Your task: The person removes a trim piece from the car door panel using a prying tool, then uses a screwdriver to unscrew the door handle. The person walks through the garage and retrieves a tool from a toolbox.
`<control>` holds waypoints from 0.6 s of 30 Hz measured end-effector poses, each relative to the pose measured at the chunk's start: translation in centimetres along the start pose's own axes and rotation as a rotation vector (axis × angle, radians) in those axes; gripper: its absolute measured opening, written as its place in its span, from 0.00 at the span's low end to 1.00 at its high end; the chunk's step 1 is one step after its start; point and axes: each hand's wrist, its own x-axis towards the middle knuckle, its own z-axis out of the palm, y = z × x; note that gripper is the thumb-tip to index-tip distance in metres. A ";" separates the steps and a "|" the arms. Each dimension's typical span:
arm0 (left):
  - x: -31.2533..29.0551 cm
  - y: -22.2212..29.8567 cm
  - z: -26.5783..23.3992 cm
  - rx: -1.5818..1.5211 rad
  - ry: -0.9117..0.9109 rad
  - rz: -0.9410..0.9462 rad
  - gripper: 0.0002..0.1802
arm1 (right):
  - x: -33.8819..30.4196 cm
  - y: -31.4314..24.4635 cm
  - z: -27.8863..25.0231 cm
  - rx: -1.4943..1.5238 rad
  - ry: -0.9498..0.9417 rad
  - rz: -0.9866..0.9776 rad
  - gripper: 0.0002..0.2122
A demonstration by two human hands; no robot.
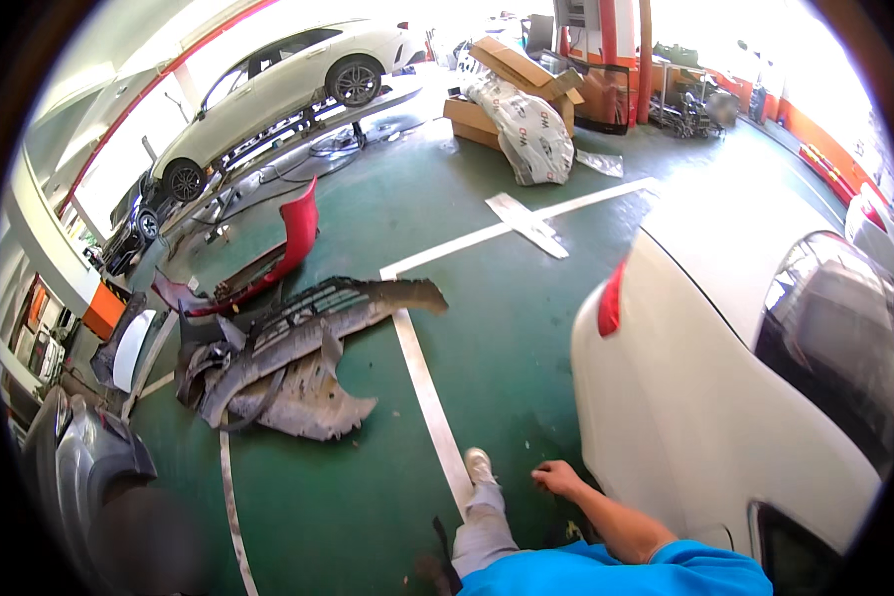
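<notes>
My right hand (558, 478) hangs low over the green floor, beside the body of a white car (656, 397) with a red tail light (612, 298). Its fingers are curled in; whatever they may hold is too small to make out. A gap separates the fingertips from the car's side. At the lower edge, left of my leg, a smeared brownish shape (433, 570) may be my left hand, near a thin dark thing; its fingers cannot be read. My foot in a light shoe (478, 465) stands by a white floor line.
Left of me lie a red bumper (298, 233) and dirty dark plastic car panels (288, 397). A grey bumper (79, 467) is at far left. Ahead are a white flat strip (526, 225), cardboard boxes (472, 122) with a plastic-wrapped part (531, 134), and a raised white car (268, 89).
</notes>
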 end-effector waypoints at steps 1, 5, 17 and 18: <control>2.8 4.7 0.0 0.021 -0.016 0.008 0.19 | 4.0 0.5 -1.1 -0.018 0.037 0.040 0.12; 13.5 25.1 -3.1 0.135 0.007 0.112 0.20 | 14.1 -4.2 -6.4 -0.263 0.115 0.168 0.14; 36.0 103.2 -3.5 0.090 0.215 0.678 0.08 | 50.9 -17.8 -25.3 0.212 0.677 0.326 0.14; 37.4 106.5 -0.2 0.086 0.151 0.676 0.08 | 54.2 -17.7 -27.9 0.045 0.727 0.326 0.15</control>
